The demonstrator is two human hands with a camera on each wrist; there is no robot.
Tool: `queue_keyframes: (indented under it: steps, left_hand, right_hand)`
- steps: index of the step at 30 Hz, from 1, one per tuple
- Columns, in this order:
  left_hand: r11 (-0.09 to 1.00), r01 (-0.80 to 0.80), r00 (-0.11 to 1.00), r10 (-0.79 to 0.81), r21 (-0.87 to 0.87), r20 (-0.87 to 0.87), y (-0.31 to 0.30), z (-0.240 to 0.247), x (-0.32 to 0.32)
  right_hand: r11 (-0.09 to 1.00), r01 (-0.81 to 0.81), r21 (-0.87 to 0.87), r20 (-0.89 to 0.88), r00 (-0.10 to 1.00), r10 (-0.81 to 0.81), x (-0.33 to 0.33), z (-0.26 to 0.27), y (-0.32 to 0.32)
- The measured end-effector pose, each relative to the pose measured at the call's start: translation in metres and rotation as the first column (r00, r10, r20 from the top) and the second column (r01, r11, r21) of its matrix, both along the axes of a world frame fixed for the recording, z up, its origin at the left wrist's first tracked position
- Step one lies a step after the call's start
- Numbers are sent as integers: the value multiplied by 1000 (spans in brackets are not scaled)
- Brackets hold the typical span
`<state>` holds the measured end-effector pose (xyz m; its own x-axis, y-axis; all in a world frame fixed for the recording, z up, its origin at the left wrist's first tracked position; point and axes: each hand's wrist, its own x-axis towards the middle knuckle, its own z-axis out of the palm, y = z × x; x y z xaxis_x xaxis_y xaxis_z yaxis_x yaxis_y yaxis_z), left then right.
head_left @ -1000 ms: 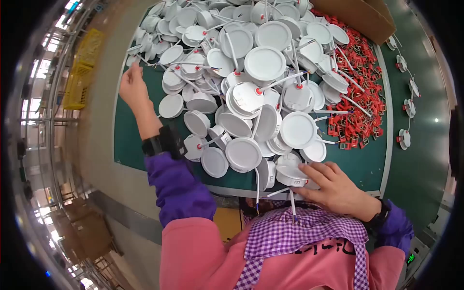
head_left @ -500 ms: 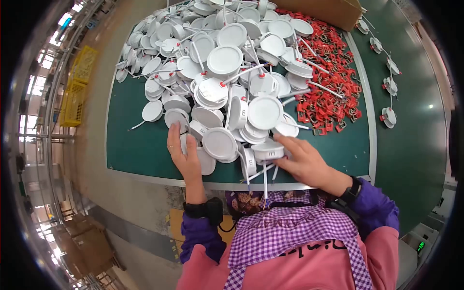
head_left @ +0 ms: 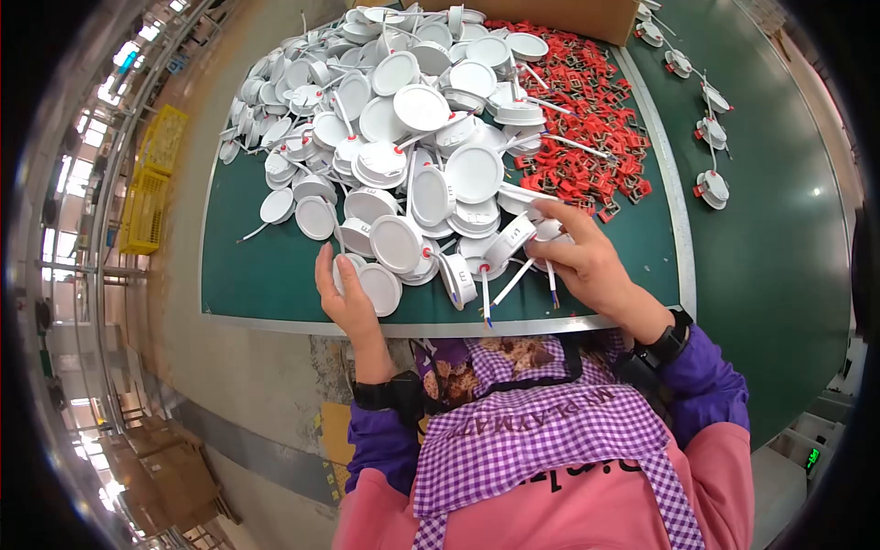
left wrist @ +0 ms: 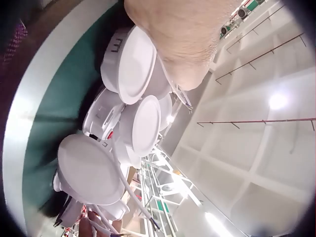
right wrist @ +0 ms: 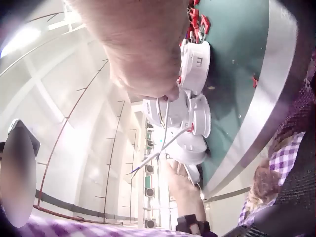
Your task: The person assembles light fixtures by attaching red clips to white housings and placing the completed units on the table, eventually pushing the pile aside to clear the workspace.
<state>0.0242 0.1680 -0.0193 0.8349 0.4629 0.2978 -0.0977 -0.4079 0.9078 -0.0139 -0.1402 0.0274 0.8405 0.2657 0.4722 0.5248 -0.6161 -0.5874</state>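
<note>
A heap of round white downlights (head_left: 396,244) with short white cables covers the green table. My right hand (head_left: 594,266) grips one tilted white downlight (head_left: 510,240) at its edge, the index finger above and the thumb below; its cable hangs toward the front edge. The right wrist view shows the hand's underside above several downlights (right wrist: 201,116). My left hand (head_left: 350,302) stands at the heap's near left with fingers straight, against a downlight (head_left: 379,289). In the left wrist view that hand (left wrist: 177,39) overlaps a downlight (left wrist: 137,64).
Red clips with metal parts (head_left: 587,119) lie piled right of the heap. A cardboard box (head_left: 587,18) stands behind them. Beyond the table's metal edge (head_left: 660,174), wired downlights (head_left: 711,188) lie in a row on another green surface. Yellow crates (head_left: 142,211) are at far left.
My left hand has come from the table's far left side to the heap's near left. My right hand has tilted its downlight and shifted slightly up the table. The head view has shifted.
</note>
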Motion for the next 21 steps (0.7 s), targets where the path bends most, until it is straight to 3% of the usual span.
queue_keyframes:
  steps: [3, 4, 7, 9, 11, 13, 14, 15, 17, 19, 21]
  left_hand:
    - [996, -8, 999, 5, 90, 36, -1, 1, -5]
    - [996, -7, 999, 4, 91, 39, -4, 4, -8]
    - [978, -81, 993, 64, 192, 95, -16, 21, -22]
    - [935, -132, 955, 31, 328, 296, -27, 39, -38]
    - [930, -110, 935, -22, 351, 354, -40, 61, -53]
    - [845, 135, 839, -375, 517, 394, -52, 79, -68]
    - [743, 236, 810, -506, 626, 296, -59, 93, -74]
    - [747, 234, 808, -505, 622, 302, -66, 98, -75]
    - [521, 431, 646, -748, 737, 152, -80, 106, -69]
    - [485, 502, 646, -761, 716, 63, -94, 116, -60]
    - [452, 573, 640, -768, 684, -29, -106, 124, -50]
  right_hand:
    - [996, 3, -84, -81, 997, -9, -8, 0, -5]
    - [989, -13, -145, -33, 999, 8, -9, -2, -6]
    - [993, 25, -114, -27, 999, -28, -14, -7, -6]
    - [993, 80, -88, 40, 996, -77, -15, -10, -10]
    - [945, 96, -313, 2, 995, -101, -13, -13, -24]
    - [950, 79, -302, 6, 997, -80, -12, -9, -32]
    - [946, 44, -321, -33, 998, -57, -11, -6, -35]
    - [941, 8, -337, -70, 997, -34, -11, -3, -38]
    - [927, -3, -376, -66, 998, -24, -13, 0, -38]
    - [912, -7, -411, -57, 998, -18, -15, 7, -38]
    - [941, 27, -337, -4, 1000, -30, -20, 22, -38]
